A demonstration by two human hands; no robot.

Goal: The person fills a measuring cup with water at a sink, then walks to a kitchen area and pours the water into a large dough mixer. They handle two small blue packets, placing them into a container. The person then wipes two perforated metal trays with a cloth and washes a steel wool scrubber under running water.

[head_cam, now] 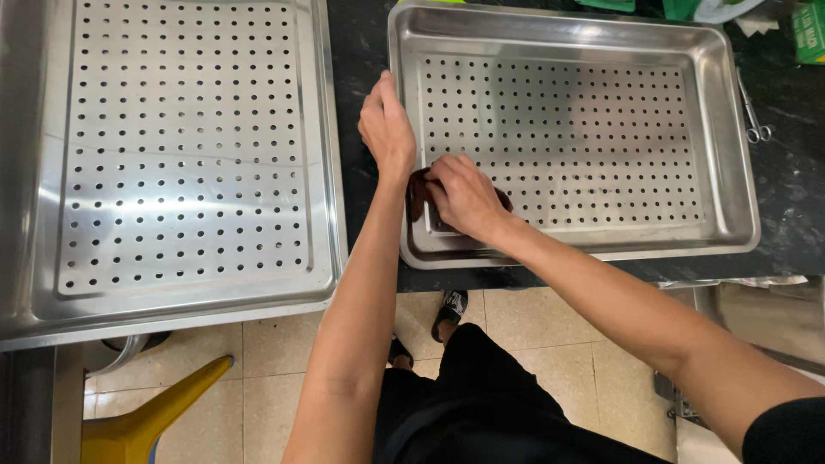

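Black trousers (481, 404) above tiled floor (284, 378)

Two perforated trays lie side by side, the right tray (574, 129) on a countertop (791, 172), the left tray (172, 163) well apart. Scissors (753, 112) lie just right of the right tray. The right hand (464, 196) rests on a cloth (418, 191) inside that tray's near-left corner; the left hand (387, 125) touches its left rim.

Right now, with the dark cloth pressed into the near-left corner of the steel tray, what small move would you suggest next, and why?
Probably sweep the right hand and its dark cloth rightward along the near edge of the perforated steel tray. The cloth sits only in the near-left corner, and the left hand braces the tray's left rim, so it should hold steady.
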